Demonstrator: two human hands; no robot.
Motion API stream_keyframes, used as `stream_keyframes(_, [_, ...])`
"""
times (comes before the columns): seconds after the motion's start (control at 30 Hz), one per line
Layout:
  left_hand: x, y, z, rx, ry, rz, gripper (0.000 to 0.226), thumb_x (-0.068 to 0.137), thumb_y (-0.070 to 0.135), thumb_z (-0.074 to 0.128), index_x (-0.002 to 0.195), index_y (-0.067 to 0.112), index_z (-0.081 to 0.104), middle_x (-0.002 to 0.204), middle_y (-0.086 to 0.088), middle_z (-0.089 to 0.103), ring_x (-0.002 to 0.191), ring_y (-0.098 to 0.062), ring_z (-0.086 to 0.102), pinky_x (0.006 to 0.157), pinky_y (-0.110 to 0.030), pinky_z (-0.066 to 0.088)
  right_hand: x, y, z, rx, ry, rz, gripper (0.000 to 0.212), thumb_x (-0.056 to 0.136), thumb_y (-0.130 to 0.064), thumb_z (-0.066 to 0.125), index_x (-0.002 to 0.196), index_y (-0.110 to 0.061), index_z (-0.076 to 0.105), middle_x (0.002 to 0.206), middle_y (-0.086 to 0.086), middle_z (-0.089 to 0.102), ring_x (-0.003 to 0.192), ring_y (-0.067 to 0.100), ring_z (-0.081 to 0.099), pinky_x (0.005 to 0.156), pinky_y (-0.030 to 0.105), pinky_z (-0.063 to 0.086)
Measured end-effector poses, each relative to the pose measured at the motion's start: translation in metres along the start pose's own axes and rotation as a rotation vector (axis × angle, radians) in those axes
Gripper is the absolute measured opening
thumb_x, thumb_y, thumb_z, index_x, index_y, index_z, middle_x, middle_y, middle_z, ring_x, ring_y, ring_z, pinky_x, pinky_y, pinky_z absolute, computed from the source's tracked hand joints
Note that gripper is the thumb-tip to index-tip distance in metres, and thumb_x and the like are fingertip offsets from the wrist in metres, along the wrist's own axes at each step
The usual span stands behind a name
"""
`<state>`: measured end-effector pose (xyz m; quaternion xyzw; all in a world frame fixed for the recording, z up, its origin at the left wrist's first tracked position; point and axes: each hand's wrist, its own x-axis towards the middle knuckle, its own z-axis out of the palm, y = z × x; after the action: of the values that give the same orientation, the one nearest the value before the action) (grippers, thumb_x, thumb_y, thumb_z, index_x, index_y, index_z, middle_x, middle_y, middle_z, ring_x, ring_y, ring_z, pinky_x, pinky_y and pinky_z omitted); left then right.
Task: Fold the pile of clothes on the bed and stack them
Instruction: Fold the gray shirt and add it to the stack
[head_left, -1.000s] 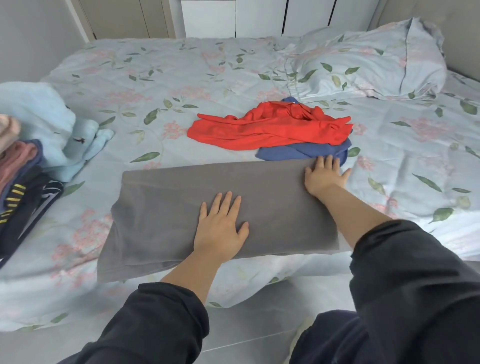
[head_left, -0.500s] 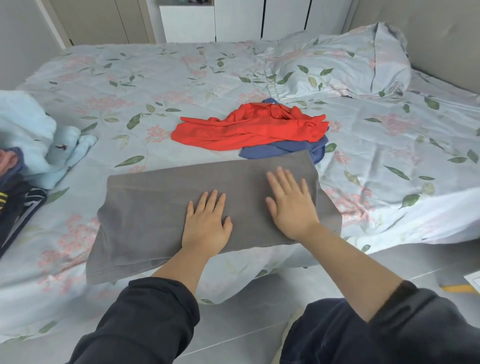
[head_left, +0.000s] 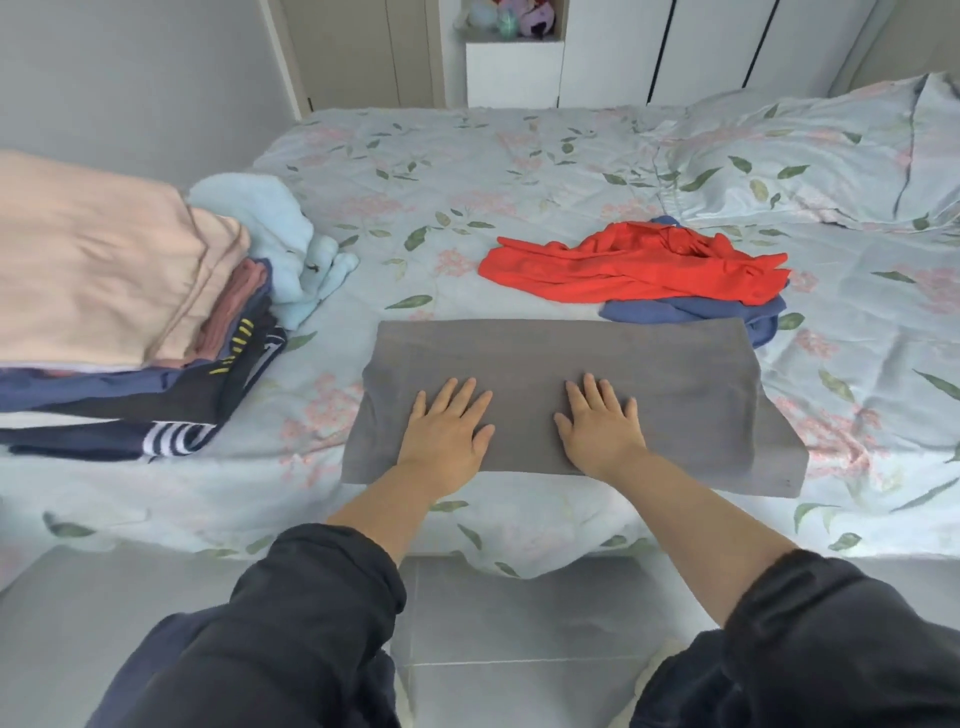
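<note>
On bed (head_left: 467, 171), grey garment (head_left: 545, 358), clothes stack (head_left: 104, 270)

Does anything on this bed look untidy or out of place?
Yes: the red garment lies crumpled on a blue garment, both unfolded, just behind the flat grey cloth.

A folded garment (head_left: 675, 384) lies at the near edge of the bed (head_left: 467, 171), centre. Just behind it, to the right, a crumpled garment (head_left: 634, 265) lies atop a second garment (head_left: 675, 312). A stack of clothes (head_left: 104, 270) sits left; a pillow (head_left: 810, 161) far right.
</note>
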<state>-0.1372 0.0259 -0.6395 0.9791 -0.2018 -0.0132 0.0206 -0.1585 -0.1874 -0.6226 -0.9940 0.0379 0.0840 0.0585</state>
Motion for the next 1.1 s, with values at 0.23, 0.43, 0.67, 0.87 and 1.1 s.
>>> stream_keyframes(0.23, [-0.038, -0.082, -0.007, -0.188, 0.128, -0.462, 0.049, 0.1, 0.036, 0.033, 0.144, 0.014, 0.037, 0.15, -0.007, 0.035, 0.138, -0.024, 0.029, 0.112, -0.039, 0.023, 0.005, -0.047, 0.022, -0.022, -0.033, -0.091, 0.057, 0.1, -0.045, 0.008, 0.152, -0.026, -0.003, 0.16, -0.002, -0.008, 0.147, 0.022, -0.007, 0.117, 0.049, -0.001])
stream_keyframes(0.43, [-0.027, -0.101, -0.04, -0.908, 0.093, -0.667, 0.025, 0.093, 0.029, 0.056, 0.082, 0.007, 0.062, 0.084, -0.016, 0.061, 0.079, -0.031, 0.061, 0.067, -0.031, 0.044, 0.006, -0.046, 0.023, -0.034, -0.036, -0.089, 0.057, 0.099, -0.046, 0.008, 0.152, -0.027, -0.003, 0.16, -0.002, -0.007, 0.147, 0.022, -0.006, 0.117, 0.049, 0.0])
stream_keyframes(0.67, [-0.014, -0.088, -0.056, -1.405, -0.045, -0.804, 0.036, 0.086, 0.012, 0.069, 0.117, -0.005, 0.061, 0.118, -0.02, 0.064, 0.105, -0.034, 0.062, 0.095, -0.045, 0.05, 0.001, -0.044, 0.02, -0.04, -0.011, -0.101, 0.057, 0.1, -0.045, 0.009, 0.152, -0.026, -0.002, 0.161, -0.001, -0.005, 0.147, 0.022, -0.004, 0.117, 0.049, 0.001])
stream_keyframes(0.87, [0.0, -0.051, -0.106, -1.577, -0.063, -0.597, 0.026, 0.088, -0.001, 0.053, 0.112, 0.006, 0.062, 0.105, -0.017, 0.066, 0.083, -0.026, 0.063, 0.071, -0.033, 0.052, -0.002, -0.028, -0.015, 0.696, -0.079, -0.023, 0.049, 0.103, -0.036, 0.033, 0.149, -0.019, 0.029, 0.157, 0.001, 0.022, 0.144, 0.017, 0.02, 0.117, 0.034, 0.009])
stream_keyframes(1.1, [0.044, 0.072, -0.146, -1.559, -0.162, -0.18, 0.036, 0.092, -0.002, 0.051, 0.127, 0.003, 0.054, 0.095, -0.012, 0.063, 0.071, -0.015, 0.06, 0.063, -0.023, 0.051, -0.011, 0.057, -0.054, 2.017, -0.17, 0.419, 0.056, 0.103, -0.041, 0.022, 0.144, -0.005, 0.033, 0.147, 0.017, 0.039, 0.133, 0.027, 0.041, 0.11, 0.038, 0.03])
